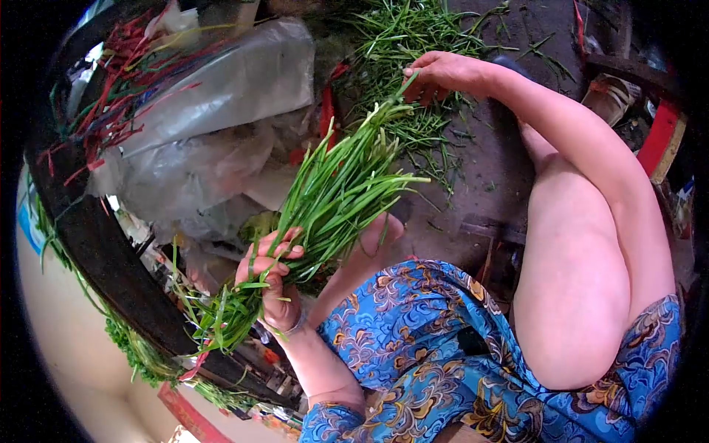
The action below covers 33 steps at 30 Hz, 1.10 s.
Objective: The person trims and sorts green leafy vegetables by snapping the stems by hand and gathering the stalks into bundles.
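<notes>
A thick bunch of green chives (340, 192), long flat blades with pale cut ends, slants across the middle of the view. My left hand (272, 277) is closed around its lower part, and leafy tips hang out below the fist. Beyond the pale ends, my right hand (443, 74) pinches a thin green chive blade (408, 85) between thumb and fingertips. Whether that blade is still part of the bunch, I cannot tell. Under and behind my right hand lies a loose heap of chives (399, 37) on the dark floor.
Clear plastic sheeting (221, 88) and red plastic strips (122, 74) lie at the upper left. A black curved edge (111, 258) runs down the left, with more greens (129, 340) beyond it. My bare knee (572, 295) and a shoe (609, 100) are at the right.
</notes>
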### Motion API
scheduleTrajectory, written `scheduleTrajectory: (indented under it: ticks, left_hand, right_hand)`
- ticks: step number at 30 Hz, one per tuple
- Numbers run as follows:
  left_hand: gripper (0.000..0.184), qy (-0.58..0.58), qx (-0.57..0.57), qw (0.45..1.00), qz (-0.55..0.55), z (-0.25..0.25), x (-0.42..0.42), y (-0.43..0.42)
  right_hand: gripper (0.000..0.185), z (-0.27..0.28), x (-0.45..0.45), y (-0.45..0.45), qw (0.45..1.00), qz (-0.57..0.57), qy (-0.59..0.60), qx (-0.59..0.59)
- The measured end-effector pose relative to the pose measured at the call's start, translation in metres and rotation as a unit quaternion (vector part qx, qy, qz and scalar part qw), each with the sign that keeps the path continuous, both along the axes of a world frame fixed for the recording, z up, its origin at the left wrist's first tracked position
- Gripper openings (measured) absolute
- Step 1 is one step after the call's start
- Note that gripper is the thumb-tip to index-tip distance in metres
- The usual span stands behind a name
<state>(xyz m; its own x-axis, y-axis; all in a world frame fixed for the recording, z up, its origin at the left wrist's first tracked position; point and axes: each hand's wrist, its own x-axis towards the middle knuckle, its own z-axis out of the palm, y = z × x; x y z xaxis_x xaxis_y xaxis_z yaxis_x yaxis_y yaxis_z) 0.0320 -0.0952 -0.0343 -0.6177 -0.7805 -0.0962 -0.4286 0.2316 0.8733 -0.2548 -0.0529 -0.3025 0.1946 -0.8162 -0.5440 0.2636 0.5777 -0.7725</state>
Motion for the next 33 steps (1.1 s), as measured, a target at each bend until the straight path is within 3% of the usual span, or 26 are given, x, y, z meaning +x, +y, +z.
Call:
scheduleTrajectory:
  ticks: [2,5,6,8,10,14,15,19,22,24,27,33]
  left_hand:
    - [0.039,-0.01,-0.004,1.0,-0.001,0.001,0.002,0.002]
    - [0.043,0.018,-0.002,0.999,0.046,0.002,0.004,0.001]
    - [0.043,0.018,-0.002,0.999,0.046,0.001,0.003,0.0]
    - [0.043,0.013,-0.009,1.0,0.013,-0.001,0.0,0.002]
    - [0.045,-0.003,-0.003,1.0,0.002,-0.001,-0.004,0.004]
    - [0.046,-0.021,-0.002,1.0,0.017,0.001,-0.005,0.002]
    - [0.046,-0.019,0.003,1.0,0.001,0.0,-0.005,0.002]
    - [0.046,-0.038,0.036,0.999,-0.007,0.003,-0.006,0.006]
    - [0.044,-0.021,0.008,1.0,0.002,-0.003,-0.005,0.007]
    - [0.042,-0.019,0.049,0.999,0.003,-0.003,-0.012,0.009]
    - [0.043,-0.008,0.049,0.998,0.03,-0.006,-0.017,0.011]
    - [0.041,0.005,0.048,0.998,0.04,-0.007,-0.016,0.009]
  right_hand:
    - [0.034,-0.018,-0.006,-0.001,0.999,0.033,0.017,-0.024]
    - [0.034,-0.024,-0.021,0.002,0.994,-0.06,0.083,0.03]
    - [0.03,-0.024,-0.024,0.002,0.977,-0.073,0.202,-0.012]
    - [0.036,-0.028,-0.016,-0.002,0.933,-0.16,0.219,-0.238]
    - [0.042,0.02,-0.012,-0.009,0.94,-0.083,0.125,-0.307]
    - [0.04,0.072,0.016,-0.008,0.913,0.05,0.157,-0.374]
    - [0.041,0.073,0.024,-0.007,0.895,0.034,0.143,-0.422]
    - [0.025,0.075,0.041,-0.007,0.874,0.059,0.185,-0.446]
    - [0.021,0.073,0.043,-0.006,0.885,0.017,0.156,-0.438]
    - [0.018,0.074,0.041,-0.005,0.887,0.016,0.158,-0.433]
    - [0.015,0.078,0.041,-0.005,0.907,-0.036,0.088,-0.41]
    - [0.015,0.085,0.044,-0.003,0.931,-0.032,-0.056,-0.359]
